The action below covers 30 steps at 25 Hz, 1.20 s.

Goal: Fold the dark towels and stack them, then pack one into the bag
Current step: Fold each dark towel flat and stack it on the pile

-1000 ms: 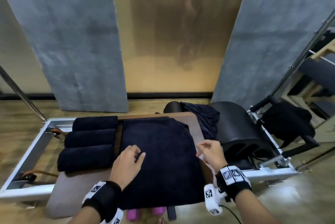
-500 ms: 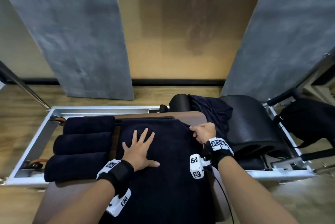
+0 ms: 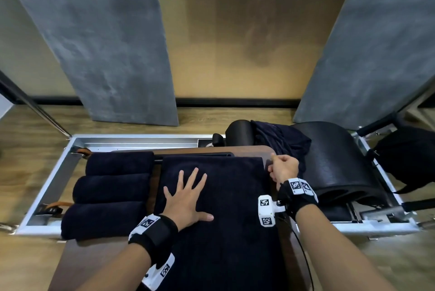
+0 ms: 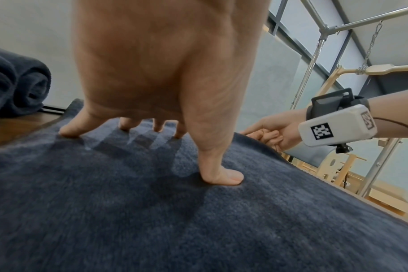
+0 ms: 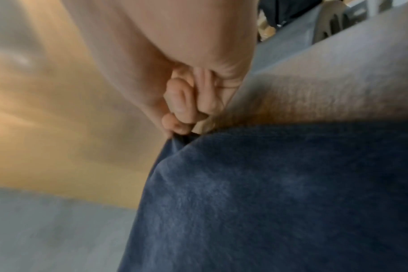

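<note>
Brown wood makes the table [image 3: 288,255] top, and a dark towel [image 3: 223,232] lies spread flat on it. On the towel the left hand [image 3: 186,199] presses down, fingers wide apart. At the far right corner the right hand [image 3: 283,168] pinches the towel's edge between thumb and curled fingers. The towel looks soft, thick and floppy, so corners are best to hold. Rolled towels [image 3: 110,193] lie beside it, left. No bag can be told for sure.
</note>
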Available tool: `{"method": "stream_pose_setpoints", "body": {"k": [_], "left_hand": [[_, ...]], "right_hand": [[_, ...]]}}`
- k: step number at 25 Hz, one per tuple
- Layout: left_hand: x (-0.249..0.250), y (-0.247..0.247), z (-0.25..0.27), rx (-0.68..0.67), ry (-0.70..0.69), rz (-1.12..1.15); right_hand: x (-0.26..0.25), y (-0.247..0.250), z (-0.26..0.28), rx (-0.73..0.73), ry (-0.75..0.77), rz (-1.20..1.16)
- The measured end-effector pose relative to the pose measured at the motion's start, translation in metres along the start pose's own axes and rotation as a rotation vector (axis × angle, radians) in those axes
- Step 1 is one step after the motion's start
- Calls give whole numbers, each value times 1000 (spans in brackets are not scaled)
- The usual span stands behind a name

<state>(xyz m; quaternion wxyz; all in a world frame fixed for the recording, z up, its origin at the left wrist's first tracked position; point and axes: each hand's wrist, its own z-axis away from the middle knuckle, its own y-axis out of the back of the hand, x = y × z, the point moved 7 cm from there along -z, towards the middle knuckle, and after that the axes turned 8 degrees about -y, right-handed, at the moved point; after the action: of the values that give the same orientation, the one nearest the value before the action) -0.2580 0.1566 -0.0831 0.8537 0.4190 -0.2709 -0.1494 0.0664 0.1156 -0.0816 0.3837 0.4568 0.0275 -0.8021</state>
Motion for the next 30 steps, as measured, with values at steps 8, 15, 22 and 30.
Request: {"method": "stream_pose_setpoints", "body": {"k": [8,15,22,30], "left_hand": [[2,0,18,121,-39,-19],[9,-36,109,523,-249,-52],[-13,-92,195,583,-276,-54],[-28,-92,227,574,-302,21]], "right_hand": [[5,16,22,71,91,-83],[65,18,124,-262,363,194],[148,39,236,-367,795,680],[196,58,244,-368,945,937]]}}
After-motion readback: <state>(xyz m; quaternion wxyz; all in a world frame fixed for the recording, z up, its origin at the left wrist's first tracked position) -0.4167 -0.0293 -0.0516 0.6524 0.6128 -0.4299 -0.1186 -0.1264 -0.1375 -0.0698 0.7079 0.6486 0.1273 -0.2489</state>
